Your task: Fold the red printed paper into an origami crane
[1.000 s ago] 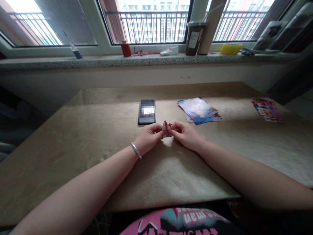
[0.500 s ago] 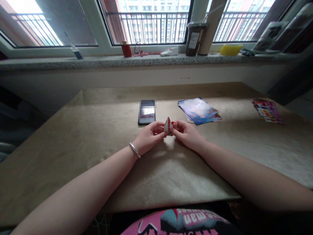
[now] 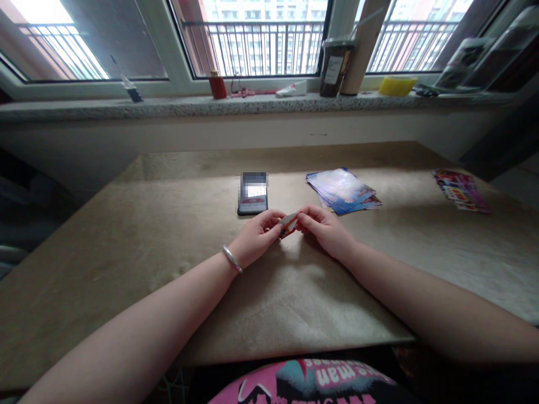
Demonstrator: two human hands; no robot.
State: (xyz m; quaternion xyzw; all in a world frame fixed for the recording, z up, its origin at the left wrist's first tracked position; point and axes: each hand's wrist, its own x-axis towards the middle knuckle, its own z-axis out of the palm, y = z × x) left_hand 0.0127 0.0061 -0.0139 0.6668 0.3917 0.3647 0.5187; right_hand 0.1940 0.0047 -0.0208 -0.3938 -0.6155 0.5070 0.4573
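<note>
Left hand (image 3: 256, 238) and right hand (image 3: 322, 229) are pinching a small folded paper (image 3: 288, 223) between their fingertips, just above the bench (image 3: 126, 235). A phone (image 3: 253, 194) is lying just beyond; a card stack (image 3: 342, 191) is sitting near the right hand.

- Left hand (image 3: 256, 240) is curled with knuckles up, thumb and forefinger pinched together at the tips.
- Right hand (image 3: 326, 229) mirrors it, its pinched fingertips meeting those of the left.
- Both forearms are bare and stretch forward, converging from the lower corners toward the middle.
</note>
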